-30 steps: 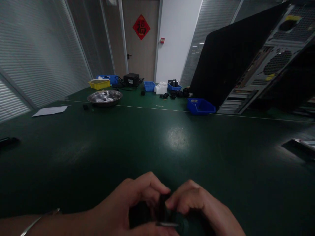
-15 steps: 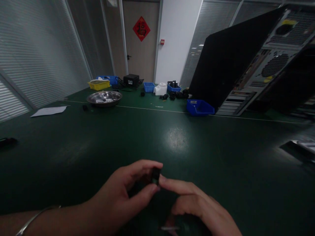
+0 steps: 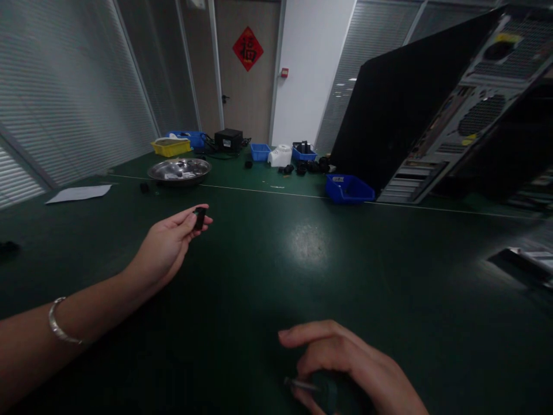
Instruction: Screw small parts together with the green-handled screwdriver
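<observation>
My left hand is stretched out over the green table, pinching a small black part between thumb and fingers. A silver bracelet sits on that wrist. My right hand rests low at the near edge, its fingers curled around a thin metal tool with a dark handle. The index finger points left. The two hands are well apart.
At the table's far side stand a steel bowl, a yellow bin, several blue bins, a white housing and small black parts. A tilted computer case rises at the right. A paper sheet lies left.
My left hand has carried the small black part away from the right hand, forward and to the left. The right hand stays near the front edge with the tool.
</observation>
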Available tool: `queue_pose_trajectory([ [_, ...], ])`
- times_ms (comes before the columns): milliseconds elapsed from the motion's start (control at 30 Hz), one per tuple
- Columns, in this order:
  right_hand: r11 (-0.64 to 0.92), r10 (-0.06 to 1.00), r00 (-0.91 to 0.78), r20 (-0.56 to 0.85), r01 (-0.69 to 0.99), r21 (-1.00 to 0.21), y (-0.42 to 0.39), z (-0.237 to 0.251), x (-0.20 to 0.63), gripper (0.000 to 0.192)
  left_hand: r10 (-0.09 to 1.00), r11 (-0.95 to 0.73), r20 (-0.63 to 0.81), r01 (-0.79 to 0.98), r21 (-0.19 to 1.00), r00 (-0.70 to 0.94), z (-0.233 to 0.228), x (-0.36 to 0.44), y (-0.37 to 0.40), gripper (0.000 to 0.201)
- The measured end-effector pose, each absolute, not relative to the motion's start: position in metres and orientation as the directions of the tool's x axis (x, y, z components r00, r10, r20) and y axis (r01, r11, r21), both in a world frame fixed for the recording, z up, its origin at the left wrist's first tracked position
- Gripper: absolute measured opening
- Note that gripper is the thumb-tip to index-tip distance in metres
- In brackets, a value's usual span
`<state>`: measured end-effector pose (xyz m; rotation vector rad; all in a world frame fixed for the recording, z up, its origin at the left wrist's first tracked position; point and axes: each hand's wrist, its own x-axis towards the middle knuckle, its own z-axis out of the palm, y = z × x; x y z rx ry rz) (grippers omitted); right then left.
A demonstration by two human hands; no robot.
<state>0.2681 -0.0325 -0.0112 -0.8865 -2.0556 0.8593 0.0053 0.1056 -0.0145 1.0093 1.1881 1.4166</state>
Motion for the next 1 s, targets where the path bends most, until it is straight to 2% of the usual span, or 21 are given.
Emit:
queue_pose_trajectory([
  [200,0.522,0.809,-0.468,0.356,0.293,-0.801,-0.034,-0.010,0.267,0.025,0.999,0.018,-0.026,-0.151,0.988,-0.048,-0.005,0.014,0.092,0.027],
  [333,0.515,0.835,-0.413,0.364,0.351,-0.782,-0.031,-0.008,0.267,0.026,0.978,0.054,-0.058,0.026,0.998,0.198,-0.005,0.022,0.073,0.032],
  [433,0.478,0.873,-0.336,0.354,0.442,-0.759,-0.028,-0.007,0.267,0.027,0.915,0.026,-0.092,0.170,0.985,0.393,-0.004,0.029,0.052,0.036],
  [533,0.452,0.890,-0.303,0.340,0.490,-0.746,-0.027,-0.007,0.267,0.033,0.852,-0.029,-0.124,0.282,0.959,0.508,-0.001,0.034,0.033,0.036],
  [833,0.517,0.840,-0.414,0.352,0.411,-0.751,-0.027,-0.007,0.265,0.039,0.771,-0.255,-0.003,0.312,0.915,0.637,-0.002,0.035,0.019,0.021],
  [1000,0.514,0.836,-0.430,0.341,0.396,-0.761,-0.028,-0.006,0.265,0.037,0.734,-0.370,0.127,0.236,0.898,0.667,-0.004,0.035,0.021,0.022],
])
